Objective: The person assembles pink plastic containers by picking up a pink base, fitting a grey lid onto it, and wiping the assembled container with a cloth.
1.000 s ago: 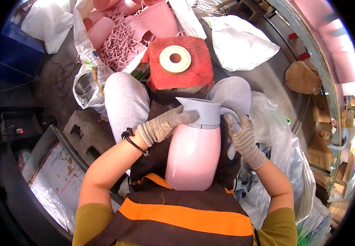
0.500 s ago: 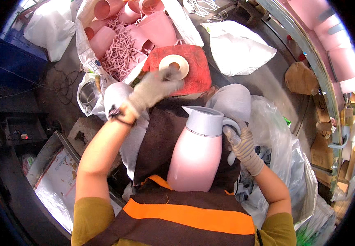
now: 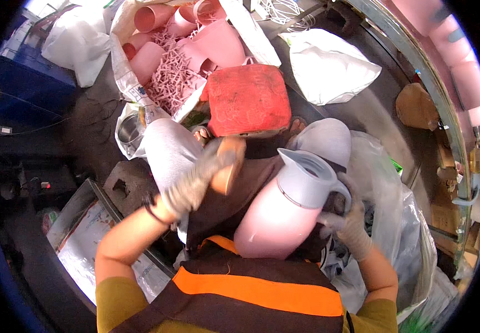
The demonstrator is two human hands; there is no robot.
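The gloved left hand point(image 3: 195, 180) has its fingers closed round a tape roll point(image 3: 230, 166); the gloved right hand point(image 3: 346, 222) grips the handle of the pink jug point(image 3: 284, 213), which is tilted between them.

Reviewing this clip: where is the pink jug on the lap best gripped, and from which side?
By the grey handle loop, from the person's right. The pink jug lies tilted, grey collar up-right, its handle sticking out there; the right hand already grips it. The smooth rounded body offers little purchase.

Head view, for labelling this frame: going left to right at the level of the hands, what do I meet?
Grey concrete block → gloved left hand holding a tape roll → pink jug → gloved right hand → clear plastic bag.
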